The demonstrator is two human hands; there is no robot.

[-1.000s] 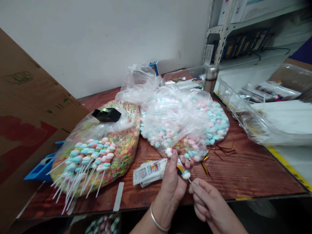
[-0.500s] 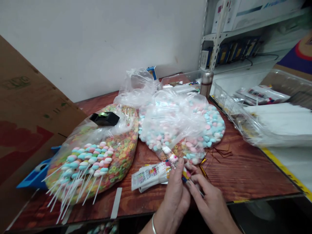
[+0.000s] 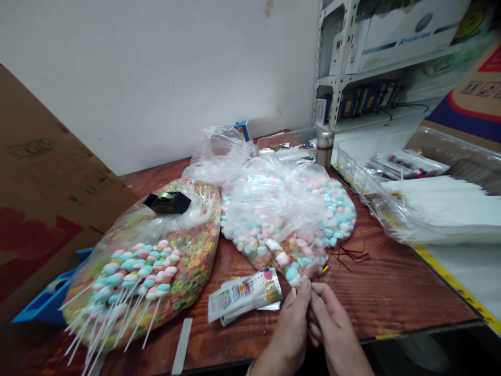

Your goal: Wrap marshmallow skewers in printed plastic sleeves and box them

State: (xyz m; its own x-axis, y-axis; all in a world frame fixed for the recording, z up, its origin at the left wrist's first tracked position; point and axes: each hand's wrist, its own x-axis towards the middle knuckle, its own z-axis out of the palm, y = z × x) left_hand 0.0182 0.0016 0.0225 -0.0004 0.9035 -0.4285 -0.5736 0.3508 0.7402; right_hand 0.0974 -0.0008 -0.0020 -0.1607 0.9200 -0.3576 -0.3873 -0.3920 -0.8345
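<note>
Closer together than a second ago, your left hand (image 3: pixel 288 331) and right hand (image 3: pixel 332 329) now pinch the lower end of a marshmallow pop (image 3: pixel 285 263), its head tilted up over the marshmallow bag (image 3: pixel 289 209); whether a clear sleeve covers it is hard to tell. Printed wrappers (image 3: pixel 245 295) lie just beside your left hand, and a cereal-ring bag (image 3: pixel 188 250) sits further left on the wooden table (image 3: pixel 391 292).

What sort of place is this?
Likely a small candy workshop: bulk bags of marshmallows and cereal rings, marshmallow skewers, and a stack of printed packets.
</note>
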